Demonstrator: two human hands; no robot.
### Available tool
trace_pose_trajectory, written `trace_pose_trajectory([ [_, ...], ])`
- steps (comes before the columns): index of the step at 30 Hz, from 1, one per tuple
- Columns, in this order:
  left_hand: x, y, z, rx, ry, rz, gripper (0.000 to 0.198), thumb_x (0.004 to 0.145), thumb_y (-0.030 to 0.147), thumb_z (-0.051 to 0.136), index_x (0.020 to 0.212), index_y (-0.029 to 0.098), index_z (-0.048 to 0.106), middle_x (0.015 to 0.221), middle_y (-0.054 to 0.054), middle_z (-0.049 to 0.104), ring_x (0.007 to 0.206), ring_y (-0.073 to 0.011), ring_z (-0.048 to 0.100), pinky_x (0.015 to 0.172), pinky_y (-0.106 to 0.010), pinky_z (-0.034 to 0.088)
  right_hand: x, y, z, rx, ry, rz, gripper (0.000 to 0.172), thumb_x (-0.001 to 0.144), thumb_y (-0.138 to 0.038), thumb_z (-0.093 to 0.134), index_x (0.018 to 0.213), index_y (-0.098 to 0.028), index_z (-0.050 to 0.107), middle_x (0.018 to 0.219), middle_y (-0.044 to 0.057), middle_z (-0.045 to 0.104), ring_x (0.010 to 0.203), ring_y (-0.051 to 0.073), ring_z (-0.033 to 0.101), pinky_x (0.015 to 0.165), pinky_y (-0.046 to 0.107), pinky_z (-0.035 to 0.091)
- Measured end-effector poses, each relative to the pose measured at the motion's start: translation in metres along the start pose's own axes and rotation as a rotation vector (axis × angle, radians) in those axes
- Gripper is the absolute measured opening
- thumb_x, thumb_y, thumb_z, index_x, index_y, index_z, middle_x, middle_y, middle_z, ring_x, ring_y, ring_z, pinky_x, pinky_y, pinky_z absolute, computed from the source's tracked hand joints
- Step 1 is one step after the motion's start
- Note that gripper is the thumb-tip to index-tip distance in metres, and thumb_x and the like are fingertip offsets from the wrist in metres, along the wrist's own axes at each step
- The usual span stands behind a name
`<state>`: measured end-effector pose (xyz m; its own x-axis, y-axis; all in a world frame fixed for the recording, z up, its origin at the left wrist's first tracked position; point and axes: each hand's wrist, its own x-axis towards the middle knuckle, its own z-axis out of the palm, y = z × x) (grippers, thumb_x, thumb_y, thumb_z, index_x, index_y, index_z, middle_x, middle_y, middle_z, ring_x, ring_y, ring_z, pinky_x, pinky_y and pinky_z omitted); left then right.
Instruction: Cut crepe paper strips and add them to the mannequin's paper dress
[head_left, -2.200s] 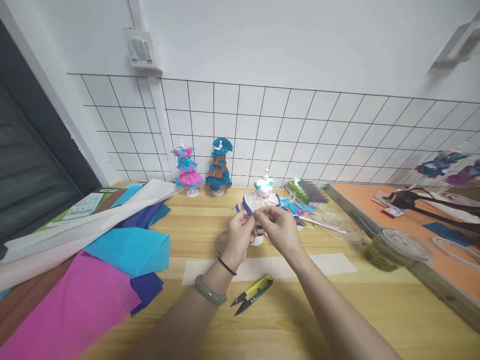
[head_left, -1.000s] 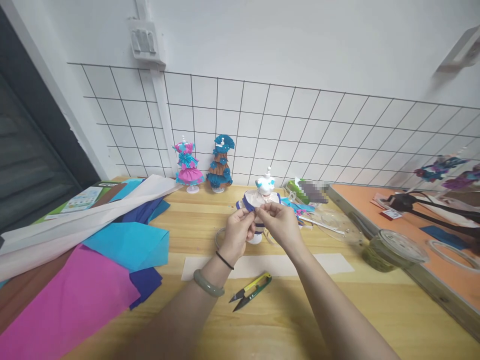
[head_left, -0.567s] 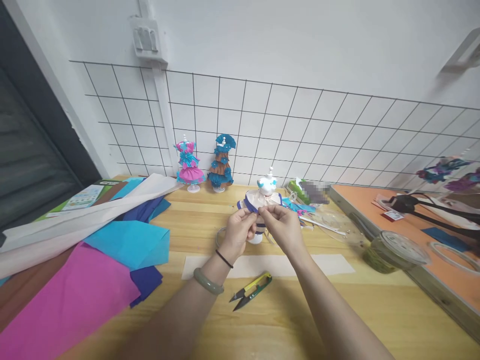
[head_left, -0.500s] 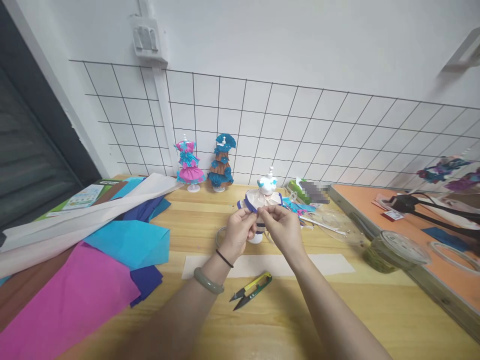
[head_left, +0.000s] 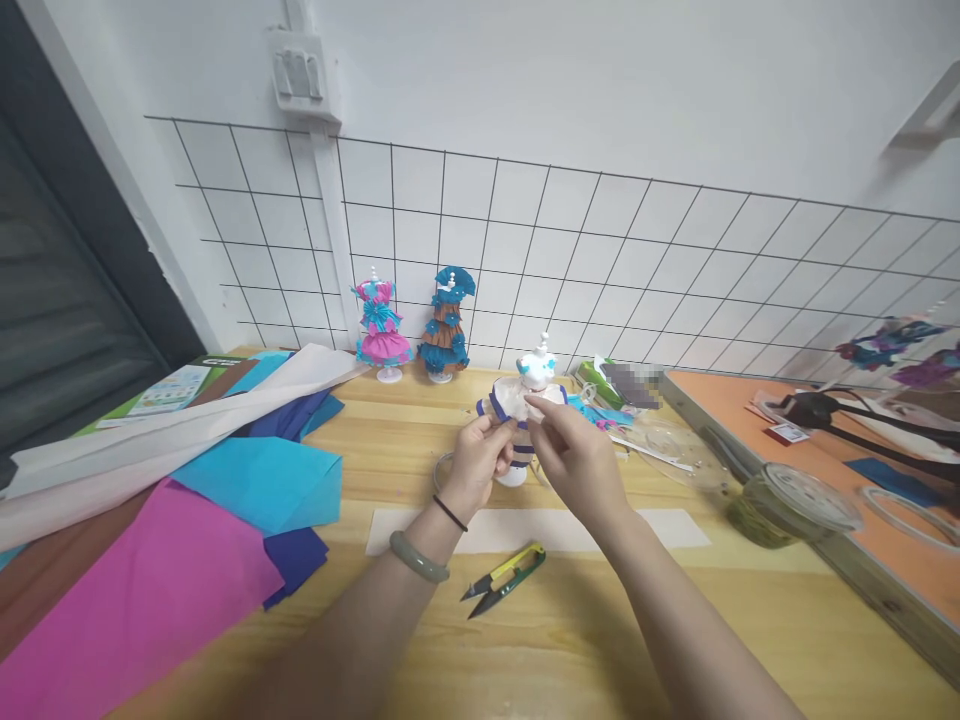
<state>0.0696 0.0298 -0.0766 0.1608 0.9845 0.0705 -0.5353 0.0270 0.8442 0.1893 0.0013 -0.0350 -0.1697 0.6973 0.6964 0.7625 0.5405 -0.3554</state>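
A small white dress form [head_left: 537,368] with turquoise trim on its bust stands upright on the table. Around its waist flares a white crepe-paper skirt [head_left: 511,392] edged in dark blue. My left hand [head_left: 480,462] pinches the skirt's front edge between thumb and fingers. Beside it, my right hand [head_left: 583,462] reaches in with the index finger stretched against the skirt near the waist, the thumb apart below. Both hands partly hide the lower body and its dark blue bands. Yellow-and-green thread snips [head_left: 504,580] lie nearer me, by a pale paper strip [head_left: 652,528].
Coloured crepe-paper sheets [head_left: 262,485] are piled at the left. Two dressed mini forms, one pink-and-blue [head_left: 384,345] and one teal-and-brown [head_left: 444,340], stand by the wall grid. To the right are paper scraps [head_left: 596,412], a round clear tub [head_left: 795,505] and an orange-topped surface [head_left: 720,410].
My right hand has let its pinch at the skirt's front edge go and moved slightly up and right, index finger now on the skirt. My left hand keeps its pinch.
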Motion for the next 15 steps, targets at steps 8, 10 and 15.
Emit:
trace_pose_trajectory([
  [8,0.001,0.002,0.0,0.0,0.006,-0.012,0.032,0.062,0.041,0.07,0.067,0.016,0.049,0.042,0.008,0.042,0.031,-0.0008,0.027,0.033,-0.016,0.014,0.009,0.013,0.004,-0.419,-0.072,-0.23,0.033,0.091,-0.025,0.038,0.106,-0.023,0.067,0.063,0.003,0.056,0.053,0.011,0.047,0.047,0.023,0.023],
  [10,0.001,0.002,-0.001,-0.001,0.007,-0.015,0.032,0.062,0.039,0.069,0.064,0.017,0.047,0.042,0.008,0.043,0.031,-0.0006,0.027,0.033,-0.016,0.014,0.009,0.015,0.005,-0.403,-0.087,-0.236,0.033,0.091,-0.026,0.038,0.105,-0.023,0.068,0.063,0.002,0.056,0.053,0.011,0.047,0.047,0.023,0.023],
  [15,0.0,0.003,-0.001,-0.007,-0.007,-0.02,0.027,0.063,0.036,0.067,0.065,0.016,0.048,0.042,0.008,0.043,0.03,-0.0005,0.027,0.034,-0.016,0.014,0.005,0.016,0.007,-0.313,-0.092,-0.184,0.031,0.092,-0.028,0.04,0.102,-0.023,0.069,0.066,0.003,0.058,0.056,0.011,0.051,0.048,0.022,0.025],
])
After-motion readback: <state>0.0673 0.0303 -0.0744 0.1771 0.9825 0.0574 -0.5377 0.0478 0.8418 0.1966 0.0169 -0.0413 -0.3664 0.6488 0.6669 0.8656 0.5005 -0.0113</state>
